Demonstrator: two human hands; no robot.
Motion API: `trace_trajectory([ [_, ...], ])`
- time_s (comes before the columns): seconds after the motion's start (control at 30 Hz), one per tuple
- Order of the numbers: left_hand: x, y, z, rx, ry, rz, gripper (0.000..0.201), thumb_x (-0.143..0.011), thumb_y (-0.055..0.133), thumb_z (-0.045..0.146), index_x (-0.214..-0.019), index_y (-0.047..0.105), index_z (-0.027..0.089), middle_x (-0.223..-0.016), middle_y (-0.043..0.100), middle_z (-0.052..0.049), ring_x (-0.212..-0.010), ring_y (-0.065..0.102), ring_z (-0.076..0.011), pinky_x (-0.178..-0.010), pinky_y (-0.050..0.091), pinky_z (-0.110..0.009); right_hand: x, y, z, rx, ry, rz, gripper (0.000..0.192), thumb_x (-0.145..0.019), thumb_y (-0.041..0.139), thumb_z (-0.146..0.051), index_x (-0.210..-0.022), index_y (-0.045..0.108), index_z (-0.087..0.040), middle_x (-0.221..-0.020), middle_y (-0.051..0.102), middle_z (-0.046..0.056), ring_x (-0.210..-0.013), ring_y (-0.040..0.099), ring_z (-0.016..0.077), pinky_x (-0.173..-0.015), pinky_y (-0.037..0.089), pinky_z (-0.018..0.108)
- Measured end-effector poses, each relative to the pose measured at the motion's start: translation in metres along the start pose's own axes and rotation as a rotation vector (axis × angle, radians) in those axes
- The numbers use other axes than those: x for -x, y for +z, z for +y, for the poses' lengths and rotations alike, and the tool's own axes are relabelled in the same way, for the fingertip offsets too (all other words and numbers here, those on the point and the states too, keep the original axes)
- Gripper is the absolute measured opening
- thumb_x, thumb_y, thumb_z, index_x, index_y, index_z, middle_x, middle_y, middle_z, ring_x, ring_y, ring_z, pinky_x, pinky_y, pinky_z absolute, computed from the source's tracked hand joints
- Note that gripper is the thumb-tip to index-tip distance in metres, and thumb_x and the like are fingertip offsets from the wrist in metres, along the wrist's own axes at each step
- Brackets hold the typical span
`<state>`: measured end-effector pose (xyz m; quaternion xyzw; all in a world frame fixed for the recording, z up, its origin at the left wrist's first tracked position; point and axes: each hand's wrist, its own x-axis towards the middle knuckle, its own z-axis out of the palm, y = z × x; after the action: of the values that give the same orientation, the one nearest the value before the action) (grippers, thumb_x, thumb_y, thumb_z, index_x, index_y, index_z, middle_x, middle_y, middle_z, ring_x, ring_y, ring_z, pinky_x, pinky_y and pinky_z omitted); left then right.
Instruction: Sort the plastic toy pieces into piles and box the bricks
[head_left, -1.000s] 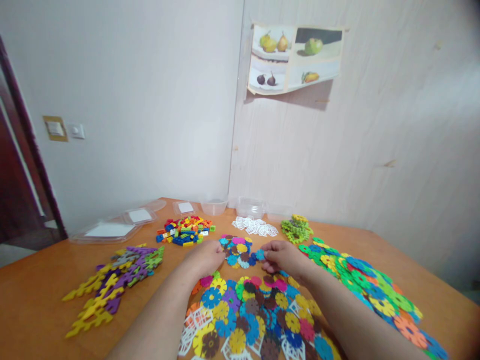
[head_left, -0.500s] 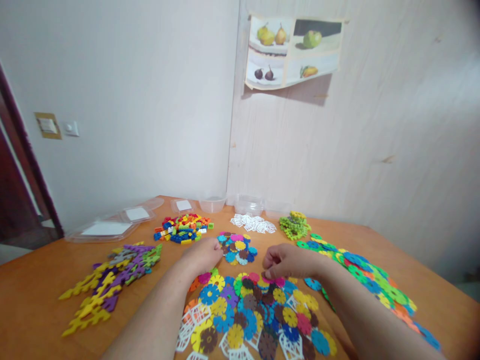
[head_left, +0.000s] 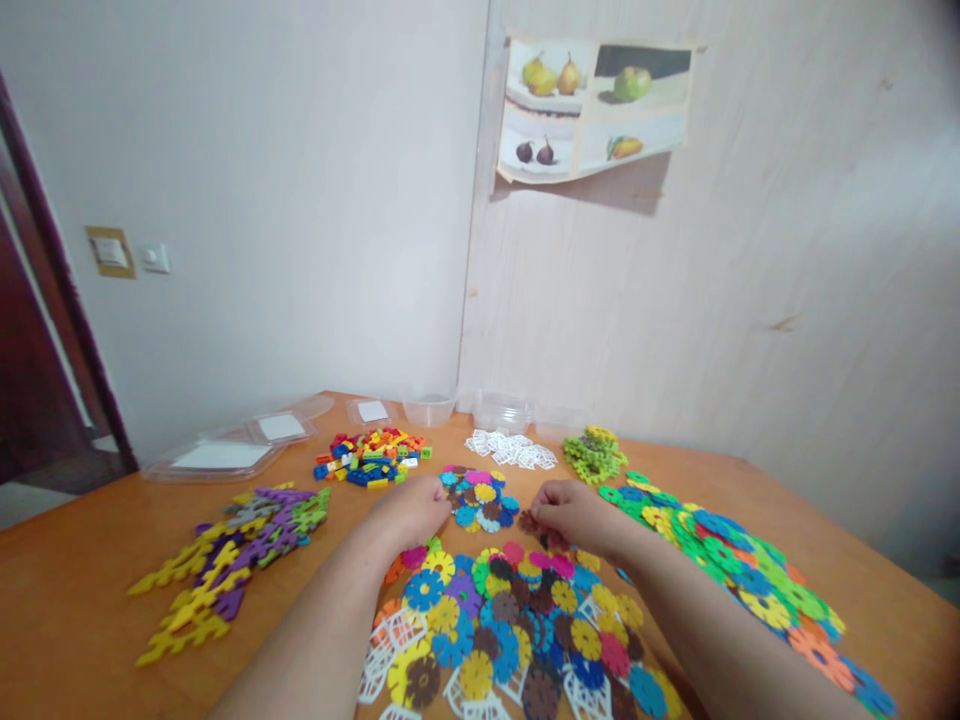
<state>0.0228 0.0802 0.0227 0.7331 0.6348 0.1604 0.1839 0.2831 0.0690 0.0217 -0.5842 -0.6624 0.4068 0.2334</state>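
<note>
My left hand [head_left: 418, 512] is closed beside the left edge of a small pile of notched plastic discs [head_left: 480, 497] in blue, pink, yellow and brown. Its fingertips are mostly hidden, so what it holds, if anything, does not show. Right of that pile, my right hand [head_left: 576, 514] pinches a brown notched disc [head_left: 528, 522] between thumb and fingers, just above the table. Nearer to me, below both hands, spreads a larger mixed heap of notched discs [head_left: 517, 600], with white lattice pieces [head_left: 589, 690] among them.
Colourful building bricks [head_left: 371, 458], white lattice pieces [head_left: 510, 449] and green linking pieces [head_left: 594, 455] lie at the back. Clear tubs [head_left: 429, 408] and lids [head_left: 217, 457] stand behind. Purple and yellow connectors [head_left: 232, 550] lie left; larger discs [head_left: 735, 560] lie right.
My right hand has lifted off the front heap and moved slightly away from me, with a brown disc now in its pinch. My left hand stays beside the small pile. The view has shifted slightly.
</note>
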Motion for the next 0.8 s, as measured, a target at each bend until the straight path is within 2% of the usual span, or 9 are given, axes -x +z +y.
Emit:
trace_trajectory([
  [0.1,-0.001,0.001,-0.001,-0.01,0.006,0.008,0.017,-0.075,0.056,0.026,-0.061,0.05,0.02,-0.053,0.046,0.003,-0.051,0.043,-0.0124,-0.05,0.02,-0.027,-0.004,0.013,-0.003,-0.311,0.061,-0.002,0.005,-0.079,0.059,-0.019,-0.08,0.054,-0.021,-0.061,0.066,-0.001,-0.053,0.062,0.0116,-0.053,0.048,0.02],
  [0.2,-0.001,0.002,-0.002,-0.023,0.008,0.017,0.018,-0.076,0.054,0.026,-0.06,0.049,0.02,-0.054,0.046,0.003,-0.052,0.043,-0.0127,-0.05,0.02,-0.027,-0.004,0.016,-0.006,-0.488,0.074,0.053,0.02,-0.076,0.061,-0.015,-0.091,0.051,-0.022,-0.068,0.068,-0.001,-0.058,0.066,0.0119,-0.059,0.053,0.022],
  [0.27,-0.001,0.001,-0.001,-0.035,0.009,0.018,0.018,-0.076,0.053,0.025,-0.059,0.047,0.02,-0.054,0.046,0.003,-0.052,0.043,-0.0127,-0.05,0.02,-0.027,-0.002,0.012,-0.006,-0.41,0.046,0.018,0.016,-0.074,0.06,-0.015,-0.087,0.052,-0.022,-0.064,0.066,-0.002,-0.054,0.062,0.0114,-0.053,0.049,0.021],
  [0.4,0.0,0.001,0.001,-0.034,0.01,0.015,0.019,-0.076,0.052,0.025,-0.059,0.046,0.02,-0.054,0.046,0.003,-0.052,0.042,-0.0125,-0.05,0.02,-0.027,0.007,0.004,-0.007,-0.077,-0.052,-0.139,0.004,-0.075,0.062,-0.021,-0.073,0.059,-0.018,-0.059,0.061,-0.002,-0.05,0.052,0.0086,-0.045,0.037,0.018],
  [0.53,0.0,0.001,0.0,-0.034,0.011,-0.001,0.019,-0.078,0.052,0.025,-0.06,0.048,0.02,-0.055,0.048,0.003,-0.053,0.044,-0.0129,-0.051,0.021,-0.027,0.021,0.009,-0.016,0.134,-0.163,-0.199,0.013,-0.075,0.07,-0.029,-0.082,0.066,-0.019,-0.07,0.064,-0.002,-0.059,0.053,0.009,-0.051,0.038,0.018],
  [0.63,0.0,0.001,0.001,-0.031,0.005,0.0,0.018,-0.077,0.052,0.025,-0.061,0.048,0.02,-0.056,0.05,0.002,-0.054,0.045,-0.0131,-0.051,0.022,-0.027,0.027,0.016,-0.023,0.234,-0.177,-0.261,0.021,-0.072,0.075,-0.033,-0.084,0.065,-0.019,-0.072,0.065,-0.002,-0.062,0.055,0.0112,-0.051,0.038,0.019],
  [0.8,0.001,0.001,0.001,-0.001,-0.005,0.014,0.017,-0.074,0.055,0.024,-0.059,0.049,0.019,-0.056,0.049,0.003,-0.054,0.044,-0.0122,-0.051,0.021,-0.026,0.027,0.022,-0.024,0.323,-0.187,-0.241,0.013,-0.072,0.07,-0.028,-0.078,0.063,-0.019,-0.068,0.063,-0.003,-0.061,0.053,0.0109,-0.05,0.037,0.018],
])
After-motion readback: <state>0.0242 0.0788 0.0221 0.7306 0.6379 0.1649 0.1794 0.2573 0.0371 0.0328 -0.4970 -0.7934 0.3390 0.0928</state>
